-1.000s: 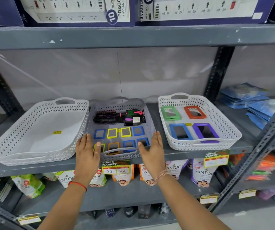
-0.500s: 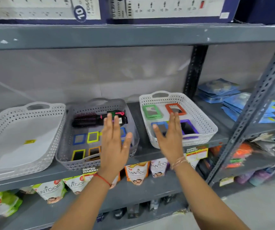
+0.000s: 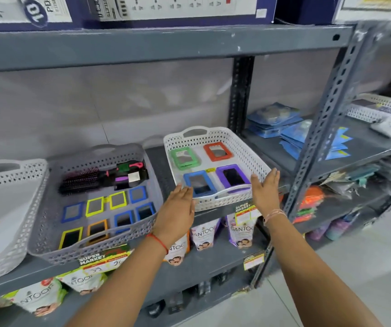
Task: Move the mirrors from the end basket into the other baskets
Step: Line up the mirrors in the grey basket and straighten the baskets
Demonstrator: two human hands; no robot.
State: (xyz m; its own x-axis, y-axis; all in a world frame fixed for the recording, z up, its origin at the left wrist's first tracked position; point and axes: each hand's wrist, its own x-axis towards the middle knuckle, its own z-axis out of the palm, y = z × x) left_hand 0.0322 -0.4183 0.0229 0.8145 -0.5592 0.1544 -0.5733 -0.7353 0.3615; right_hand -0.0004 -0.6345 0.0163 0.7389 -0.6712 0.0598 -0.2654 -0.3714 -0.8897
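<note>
A white basket [image 3: 241, 147] at the right end of the shelf holds four framed mirrors: green [image 3: 185, 158], red [image 3: 218, 151], blue [image 3: 199, 183] and purple [image 3: 233, 177]. My left hand [image 3: 176, 212] hovers open at the basket's front left corner. At its front right corner my right hand [image 3: 266, 191] is open too, fingers straight. Neither hand holds anything. A grey basket [image 3: 152, 185] in the middle contains several small framed mirrors and a hairbrush [image 3: 83, 179]. A white basket [image 3: 24, 223] at the left is only partly in view.
A perforated grey upright [image 3: 324, 123] stands just right of the end basket. Blue packets [image 3: 291, 131] lie on the neighbouring shelf. Pouches [image 3: 204, 234] hang below the shelf edge. Boxes [image 3: 166, 8] sit on the shelf above.
Both hands moved right from the grey middle basket to the two front corners of the white end basket. The view swung right as well.
</note>
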